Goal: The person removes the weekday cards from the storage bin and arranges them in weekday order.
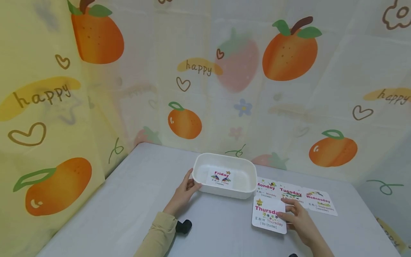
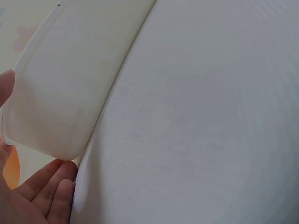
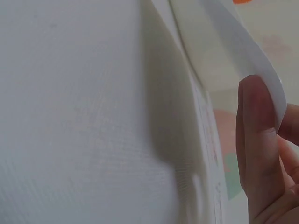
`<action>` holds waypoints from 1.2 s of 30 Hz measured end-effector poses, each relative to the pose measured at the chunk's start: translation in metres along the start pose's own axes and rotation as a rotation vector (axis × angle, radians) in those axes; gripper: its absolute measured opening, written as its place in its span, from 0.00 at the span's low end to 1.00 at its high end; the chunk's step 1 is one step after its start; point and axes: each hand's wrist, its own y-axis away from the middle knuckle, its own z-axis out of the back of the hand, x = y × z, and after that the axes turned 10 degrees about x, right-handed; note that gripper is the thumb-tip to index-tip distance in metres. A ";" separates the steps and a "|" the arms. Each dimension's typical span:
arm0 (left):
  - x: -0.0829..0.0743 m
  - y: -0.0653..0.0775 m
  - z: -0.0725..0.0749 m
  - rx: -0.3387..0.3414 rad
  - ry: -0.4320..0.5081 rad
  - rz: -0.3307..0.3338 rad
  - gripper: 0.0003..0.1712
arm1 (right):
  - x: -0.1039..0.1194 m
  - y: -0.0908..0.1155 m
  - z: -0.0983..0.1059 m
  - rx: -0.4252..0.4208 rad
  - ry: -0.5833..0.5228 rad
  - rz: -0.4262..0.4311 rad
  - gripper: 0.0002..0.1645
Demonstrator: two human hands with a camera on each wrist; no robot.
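Note:
My left hand (image 1: 183, 191) grips the left end of a white plastic basin (image 1: 221, 191), with the thumb at its rim. In the left wrist view, the fingers curl in by the lower corner of the basin (image 2: 65, 84). A card reading "Friday" (image 1: 221, 178) lies inside the basin. Between thumb and fingers, my right hand (image 1: 300, 221) pinches the right edge of a "Thursday" card (image 1: 265, 219), its printed face upward. The right wrist view shows this card (image 3: 245, 46) edge-on, lifted off the table, its shadow falling on the surface below.
Right of the basin, cards reading "Monday" (image 1: 266, 186), "Tuesday" (image 1: 290, 191) and "Wednesday" (image 1: 319, 201) lie in a row on the pale table (image 1: 106, 217). The Thursday card partly overlaps that row in the head view. A fruit-printed curtain (image 1: 141, 71) encloses the table's back and sides.

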 end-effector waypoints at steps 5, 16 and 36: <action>-0.003 0.002 0.001 0.005 0.006 -0.007 0.44 | 0.000 -0.003 0.000 -0.008 0.050 -0.027 0.39; -0.004 0.003 0.000 0.010 0.015 0.002 0.44 | -0.001 -0.014 -0.001 -0.086 0.304 -0.084 0.41; -0.003 0.002 0.001 0.013 0.018 0.012 0.45 | 0.011 -0.022 -0.003 -0.075 0.622 -0.084 0.36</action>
